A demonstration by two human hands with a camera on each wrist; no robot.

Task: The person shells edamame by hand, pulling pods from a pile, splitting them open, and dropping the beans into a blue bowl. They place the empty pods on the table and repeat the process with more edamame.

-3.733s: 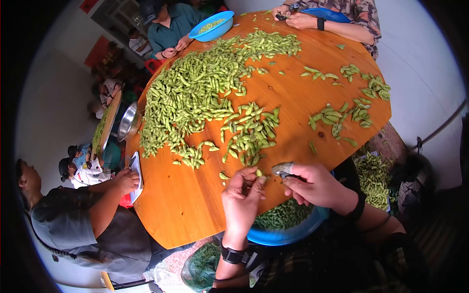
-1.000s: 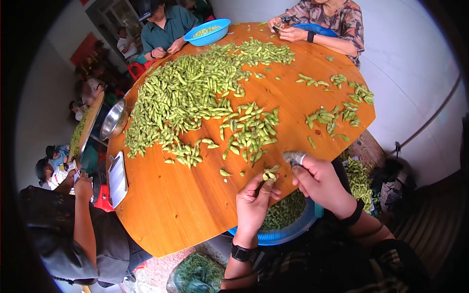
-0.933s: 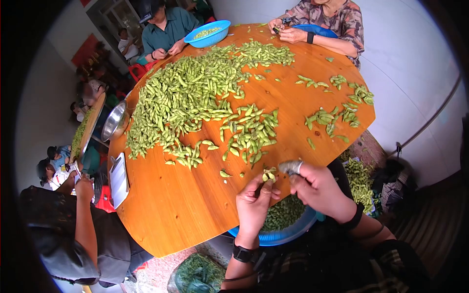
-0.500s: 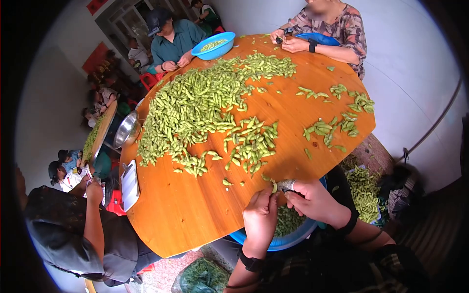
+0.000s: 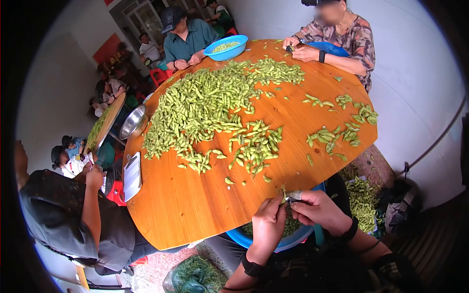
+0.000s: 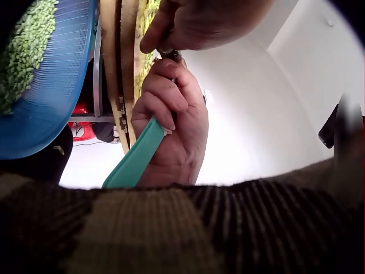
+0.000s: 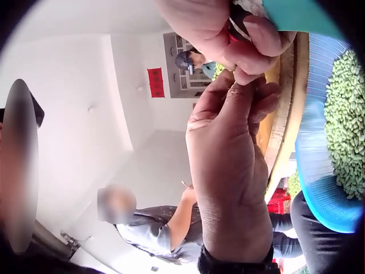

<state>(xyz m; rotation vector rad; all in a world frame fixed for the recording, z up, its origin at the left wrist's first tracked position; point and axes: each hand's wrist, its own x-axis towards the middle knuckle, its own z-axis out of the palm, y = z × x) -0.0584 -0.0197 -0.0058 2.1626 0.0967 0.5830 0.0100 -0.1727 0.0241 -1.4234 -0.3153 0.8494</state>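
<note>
In the head view my left hand pinches a green soybean pod between thumb and fingertips, above the table's near edge. My right hand meets it there, with a grey covering on its index finger. Its curled fingers hold a flat teal handle, clear in the left wrist view; the working end is hidden between the hands. Below both hands sits a blue basin of shelled green beans. Both hands' fingertips touch in the right wrist view, mostly covering the pod.
Soybean pods are heaped on the wooden table, with a smaller pile nearer me. Scattered pods lie at right. A clipboard and steel bowl are at left. Other people sit around the table.
A second ago my hands were apart, the left holding up a split pod. They have since come together lower and closer to me. A pod piece now lies on the table just ahead.
</note>
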